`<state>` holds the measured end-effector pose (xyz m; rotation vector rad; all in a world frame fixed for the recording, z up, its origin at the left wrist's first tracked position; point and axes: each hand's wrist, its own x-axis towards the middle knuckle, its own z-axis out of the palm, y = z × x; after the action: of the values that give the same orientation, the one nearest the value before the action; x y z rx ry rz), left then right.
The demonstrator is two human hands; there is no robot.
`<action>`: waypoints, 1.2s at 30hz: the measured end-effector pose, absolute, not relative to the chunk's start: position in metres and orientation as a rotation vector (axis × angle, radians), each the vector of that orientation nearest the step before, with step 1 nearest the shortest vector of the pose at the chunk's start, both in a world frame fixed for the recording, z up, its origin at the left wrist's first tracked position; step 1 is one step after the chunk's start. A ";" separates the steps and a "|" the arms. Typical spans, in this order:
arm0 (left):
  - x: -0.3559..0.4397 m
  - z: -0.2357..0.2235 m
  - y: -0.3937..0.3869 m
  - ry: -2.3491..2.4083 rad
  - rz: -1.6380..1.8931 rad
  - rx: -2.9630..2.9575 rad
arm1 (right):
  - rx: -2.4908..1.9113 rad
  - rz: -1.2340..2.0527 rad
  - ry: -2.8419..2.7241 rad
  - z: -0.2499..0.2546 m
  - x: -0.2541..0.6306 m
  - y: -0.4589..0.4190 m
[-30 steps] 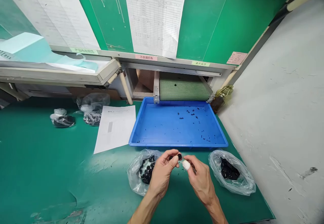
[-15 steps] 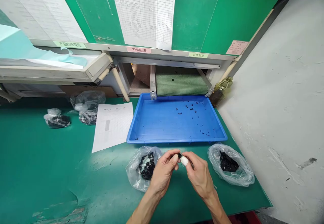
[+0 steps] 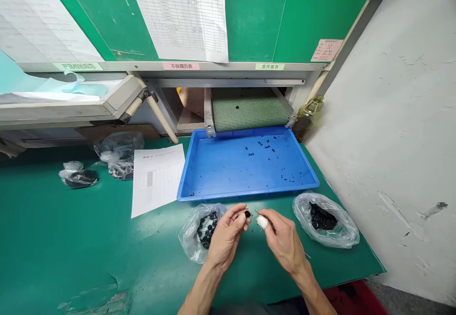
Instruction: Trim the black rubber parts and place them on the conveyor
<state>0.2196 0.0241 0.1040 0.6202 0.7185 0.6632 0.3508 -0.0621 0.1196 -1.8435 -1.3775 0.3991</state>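
My left hand [image 3: 228, 236] pinches a small black round part [image 3: 247, 214] between thumb and fingers, just above the green mat in front of the blue tray [image 3: 185, 175]. My right hand [image 3: 281, 239], with a white wrap on one fingertip, is closed in a pinch on a thin tool whose tip points at the part, a short gap away. A clear bag of black parts [image 3: 201, 229] lies under and left of my left hand. A second clear bag of black parts [image 3: 324, 220] lies to the right of my right hand.
The blue tray holds scattered small black bits below a green conveyor belt [image 3: 249, 113]. A paper sheet [image 3: 156, 177] lies left of it, with two more plastic bags [image 3: 119, 156] further left. A bottle [image 3: 308, 115] stands by the white wall. The table's front edge is near.
My hands met at the black part half a second ago and have now drawn slightly apart. The view has shifted down and to the right.
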 end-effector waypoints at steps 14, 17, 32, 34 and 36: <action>0.228 0.104 0.019 0.774 0.689 0.682 | -1.807 0.472 -1.425 0.122 0.347 -0.065; 0.228 0.102 0.019 0.805 0.696 0.740 | -1.823 0.441 -1.460 0.123 0.347 -0.065; 0.226 0.090 0.020 0.866 0.696 0.895 | -1.869 0.367 -1.527 0.115 0.349 -0.062; 0.226 0.089 0.020 0.865 0.707 0.918 | -1.905 0.329 -1.538 0.114 0.346 -0.061; 0.225 0.088 0.021 0.859 0.720 0.939 | -1.927 0.316 -1.524 0.113 0.342 -0.061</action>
<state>0.2251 0.0209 0.0878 0.9391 0.8592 0.7196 0.3424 -0.0607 0.1130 -1.9272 -1.5242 0.3163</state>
